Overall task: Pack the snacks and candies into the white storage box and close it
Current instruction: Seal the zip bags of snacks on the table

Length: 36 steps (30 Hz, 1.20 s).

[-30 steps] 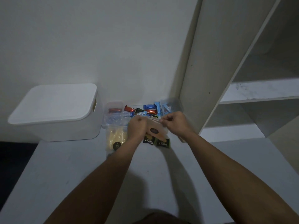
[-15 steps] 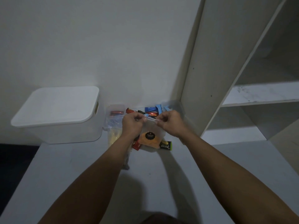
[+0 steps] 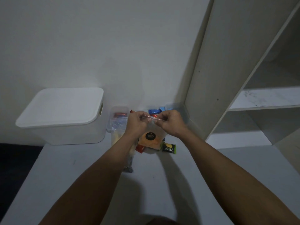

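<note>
Left hand: left hand (image 3: 138, 122) has its fingers curled, pinching the left end of the top edge of a clear snack bag (image 3: 151, 137)
Right hand: right hand (image 3: 171, 121) pinches the right end of the same top edge, thumb and fingertips closed on the strip
Clear snack bag: hangs between the two hands above the tabletop (image 3: 81, 184); orange chips show through it and a round black label (image 3: 150, 136) sits on its front
White storage box: white storage box (image 3: 65, 117) stands at the back left of the tabletop against the wall, its lid (image 3: 63, 106) on, a slot handle on the side facing the snacks
Clear containers: one clear plastic container (image 3: 117, 118) stands just right of the box with a red-wrapped candy (image 3: 120, 114) inside; another, partly hidden behind the right hand, is near the shelf unit (image 3: 243, 70)
Blue wrappers: blue candy packets (image 3: 155, 110) lie at the back, just beyond the hands
Green packet: dark green Nextar packet (image 3: 169, 148) lies flat on the tabletop, just right of the hanging bag
Red packet: red wrapper (image 3: 140, 148) lies under the bag's lower left corner
Pale yellow bag: bag of pale yellow snacks (image 3: 116, 137) lies left of the left wrist, in front of the clear container
</note>
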Tool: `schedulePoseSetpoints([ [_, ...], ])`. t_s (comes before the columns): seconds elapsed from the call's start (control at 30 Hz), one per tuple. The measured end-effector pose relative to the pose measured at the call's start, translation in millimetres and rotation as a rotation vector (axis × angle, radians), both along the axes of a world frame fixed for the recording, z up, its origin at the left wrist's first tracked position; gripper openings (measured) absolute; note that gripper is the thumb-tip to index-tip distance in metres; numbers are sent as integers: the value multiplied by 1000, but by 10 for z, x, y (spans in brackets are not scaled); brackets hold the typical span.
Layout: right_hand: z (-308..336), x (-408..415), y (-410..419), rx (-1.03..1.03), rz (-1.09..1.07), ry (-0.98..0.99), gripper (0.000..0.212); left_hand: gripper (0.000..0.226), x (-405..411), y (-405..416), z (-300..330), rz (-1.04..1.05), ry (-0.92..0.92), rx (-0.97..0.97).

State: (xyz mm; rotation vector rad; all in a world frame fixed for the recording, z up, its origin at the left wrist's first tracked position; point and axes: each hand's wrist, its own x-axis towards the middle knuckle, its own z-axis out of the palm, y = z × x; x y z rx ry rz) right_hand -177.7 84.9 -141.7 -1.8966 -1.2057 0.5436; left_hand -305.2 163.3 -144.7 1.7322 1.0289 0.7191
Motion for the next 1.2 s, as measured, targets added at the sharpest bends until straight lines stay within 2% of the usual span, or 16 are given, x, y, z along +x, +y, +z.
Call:
schedulePoseSetpoints([
  [0.27,20,41,43,-2,-35,-22,5,6,-70,50,12,14,-58,-70],
  [0.4,6,11,70,-12,9,-37,5,4,-82,55,32,32,-44,-43],
  [0.6,7,47,129,16,-68,-103,7,6,-51,26,90,16,-86,-70],
  [0.83,53,82,83,6,-81,-31,6,14,-79,114,124,103,-119,-55],
  [0.93,94,114,63,-18,-121,-77,6,9,-105,145,127,46,-147,-98],
  [1.03,147,110,57,-28,-109,-122,8,16,-103,128,153,-41,-149,-150],
  [1.2,215,122,42,21,-69,-9,16,12,-54,140,188,39,-135,-116],
])
